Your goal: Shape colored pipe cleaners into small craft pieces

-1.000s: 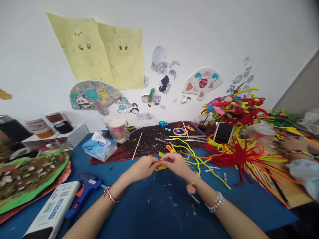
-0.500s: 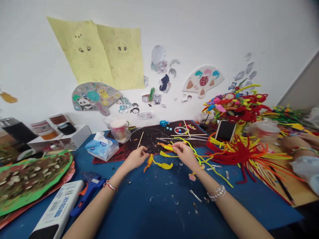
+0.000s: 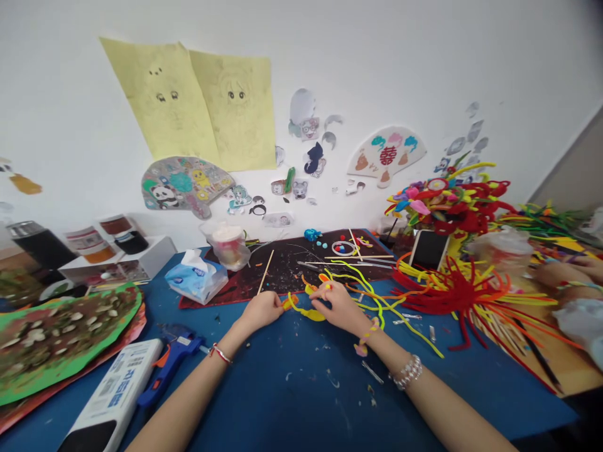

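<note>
My left hand (image 3: 264,309) is closed in a pinch on an orange-and-yellow pipe cleaner piece (image 3: 290,302) just above the blue table. A yellow leaf-shaped pipe cleaner (image 3: 313,315) runs from that spot towards my right hand (image 3: 340,306). The thumb and forefinger of my right hand are bent together at its upper edge, closed on it as far as I can see. Behind those fingers shows another orange-and-yellow pipe cleaner piece (image 3: 309,288); whether the hand also touches it is hidden. Long yellow-green pipe cleaners (image 3: 372,290) trail to the right.
Left on the blue table (image 3: 301,389) are a blue glue gun (image 3: 172,364), a white box (image 3: 113,392) and a tissue pack (image 3: 196,279). A dark mat (image 3: 277,267) carries thin sticks. Red pipe cleaners (image 3: 456,301) and a phone (image 3: 428,250) lie right, near another person's arm (image 3: 560,276).
My right hand has moved down and left from the orange-and-yellow piece to the yellow leaf-shaped one. My left hand has shifted slightly right and closed on the other orange-and-yellow piece.
</note>
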`<state>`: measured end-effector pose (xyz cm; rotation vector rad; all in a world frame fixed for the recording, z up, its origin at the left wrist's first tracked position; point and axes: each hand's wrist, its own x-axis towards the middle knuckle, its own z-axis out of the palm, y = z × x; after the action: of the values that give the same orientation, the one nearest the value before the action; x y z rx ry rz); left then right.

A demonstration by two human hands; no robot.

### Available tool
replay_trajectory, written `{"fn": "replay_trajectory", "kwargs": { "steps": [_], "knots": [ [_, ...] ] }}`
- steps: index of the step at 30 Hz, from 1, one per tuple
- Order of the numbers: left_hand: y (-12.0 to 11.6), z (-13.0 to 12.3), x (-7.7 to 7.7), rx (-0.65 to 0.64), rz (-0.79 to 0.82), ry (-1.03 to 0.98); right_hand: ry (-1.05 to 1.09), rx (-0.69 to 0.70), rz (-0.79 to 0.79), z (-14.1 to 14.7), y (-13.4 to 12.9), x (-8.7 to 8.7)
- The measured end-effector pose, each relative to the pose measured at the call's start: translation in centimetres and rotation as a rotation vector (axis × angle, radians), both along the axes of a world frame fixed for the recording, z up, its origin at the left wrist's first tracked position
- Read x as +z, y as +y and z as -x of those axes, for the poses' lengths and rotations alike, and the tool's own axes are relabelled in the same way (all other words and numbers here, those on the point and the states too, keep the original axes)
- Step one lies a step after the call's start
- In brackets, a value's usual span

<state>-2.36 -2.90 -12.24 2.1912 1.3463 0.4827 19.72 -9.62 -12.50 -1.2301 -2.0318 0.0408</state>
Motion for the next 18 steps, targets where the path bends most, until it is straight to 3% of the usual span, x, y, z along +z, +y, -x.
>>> {"fn": "replay_trajectory", "kwargs": {
  "steps": [6, 8, 11, 14, 18],
  "knots": [
    [0.1, -0.2, 2.8, 0.058, 0.168, -0.281, -0.167, 0.158, 0.065, 1.5, -0.8, -0.6],
    [-0.3, -0.2, 4.2, 0.054, 0.375, -0.598, -0.165, 0.106, 0.066, 1.6, -0.6, -1.0],
    [-1.2, -0.3, 5.8, 0.028, 0.551, -0.822, -0.058, -0.038, 0.072, 1.4, -0.3, -1.4],
    [-2.0, -0.6, 6.4, 0.006, 0.620, -0.875, 0.104, -0.135, 0.086, 1.0, 0.0, -1.2],
    [-2.7, -1.4, 6.1, -0.033, 0.640, -0.821, 0.248, -0.116, 0.060, 1.2, -0.2, -0.3]
  ]
}}
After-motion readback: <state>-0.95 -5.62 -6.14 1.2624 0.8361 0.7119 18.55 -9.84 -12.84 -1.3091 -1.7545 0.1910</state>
